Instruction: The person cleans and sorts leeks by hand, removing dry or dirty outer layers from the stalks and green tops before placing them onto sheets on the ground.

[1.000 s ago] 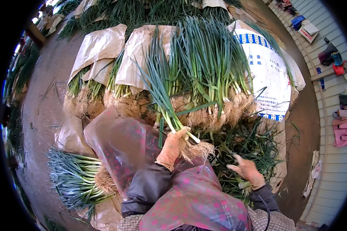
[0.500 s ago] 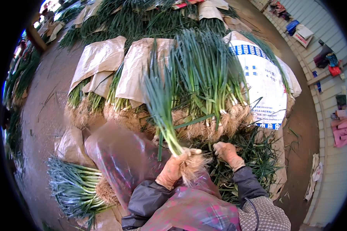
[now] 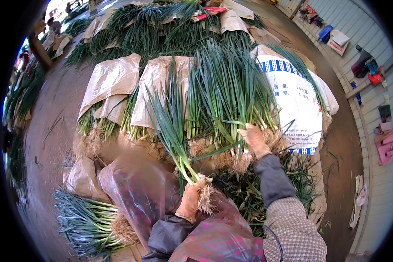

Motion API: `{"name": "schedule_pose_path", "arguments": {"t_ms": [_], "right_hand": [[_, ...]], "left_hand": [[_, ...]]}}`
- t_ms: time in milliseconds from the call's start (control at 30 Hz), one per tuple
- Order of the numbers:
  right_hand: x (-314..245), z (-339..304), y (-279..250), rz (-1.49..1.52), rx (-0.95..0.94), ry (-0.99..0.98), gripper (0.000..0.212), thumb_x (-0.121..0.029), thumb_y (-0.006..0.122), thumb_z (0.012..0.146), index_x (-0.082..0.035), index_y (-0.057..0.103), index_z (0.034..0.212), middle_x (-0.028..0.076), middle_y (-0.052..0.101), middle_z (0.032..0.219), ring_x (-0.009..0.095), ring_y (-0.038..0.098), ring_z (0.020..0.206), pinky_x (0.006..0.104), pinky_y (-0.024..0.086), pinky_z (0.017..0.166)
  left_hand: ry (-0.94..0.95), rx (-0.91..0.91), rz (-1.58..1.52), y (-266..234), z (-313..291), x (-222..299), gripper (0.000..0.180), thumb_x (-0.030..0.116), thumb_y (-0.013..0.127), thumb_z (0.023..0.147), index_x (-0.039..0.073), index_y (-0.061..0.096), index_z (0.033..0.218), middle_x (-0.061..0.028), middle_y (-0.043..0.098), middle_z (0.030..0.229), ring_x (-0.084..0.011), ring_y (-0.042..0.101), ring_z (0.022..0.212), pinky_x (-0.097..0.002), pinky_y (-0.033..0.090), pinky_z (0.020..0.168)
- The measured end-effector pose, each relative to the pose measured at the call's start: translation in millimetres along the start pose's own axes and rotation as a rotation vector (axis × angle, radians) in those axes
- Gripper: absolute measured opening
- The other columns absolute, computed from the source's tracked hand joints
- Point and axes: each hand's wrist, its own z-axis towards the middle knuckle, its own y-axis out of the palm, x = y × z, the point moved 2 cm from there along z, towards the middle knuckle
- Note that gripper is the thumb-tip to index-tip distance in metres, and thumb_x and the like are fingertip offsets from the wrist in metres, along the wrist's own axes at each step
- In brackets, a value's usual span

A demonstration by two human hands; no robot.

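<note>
"Right hand (image 3: 255,140)?"
"Half-curled at the onion row (image 3: 229,91) (can't tell whether it grips)."
"And the left hand (image 3: 189,203)?"
"Closed round a bunch (image 3: 179,160), over the apron (image 3: 214,244). Probably gathering; the next move calls for a clean pinch."

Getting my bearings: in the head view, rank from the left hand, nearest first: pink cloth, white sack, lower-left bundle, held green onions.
1. Green onions: in the left hand.
2. Bundle: lower left.
3. White sack: upper right.
4. Pink cloth: far right, wall.
</note>
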Motion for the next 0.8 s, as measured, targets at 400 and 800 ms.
{"name": "schedule_pose_path", "arguments": {"t_ms": [400, 800], "right_hand": [[43.1, -92.2, 40.0, -0.504, 0.215, -0.718, 0.034, -0.029, 0.048, 0.100, -0.003, 0.066, 0.090, 0.004, 0.060, 0.064, 0.015, 0.056, 0.053, 0.0316, 0.042, 0.046], [14.7, -255.5, 30.0, 0.147, -0.827, -0.425, 0.029, -0.032, 0.057, 0.095, -0.004, 0.063, 0.100, 0.008, 0.061, 0.067, 0.017, 0.059, 0.055, 0.0331, 0.044, 0.047]], "left_hand": [[-0.146, -0.399, -0.204, 38.2, -1.8, -31.4, 0.032, 0.014, 0.052, 0.097, -0.003, 0.055, 0.125, -0.0094, 0.064, 0.106, -0.0158, 0.062, 0.088, -0.0276, 0.051, 0.078], [0.125, 0.040, 0.014, 11.7, 15.9, -26.6, 0.011, -0.002, 0.062, 0.085, 0.001, 0.060, 0.095, -0.0042, 0.062, 0.081, -0.0157, 0.062, 0.070, -0.0289, 0.051, 0.060]]}}
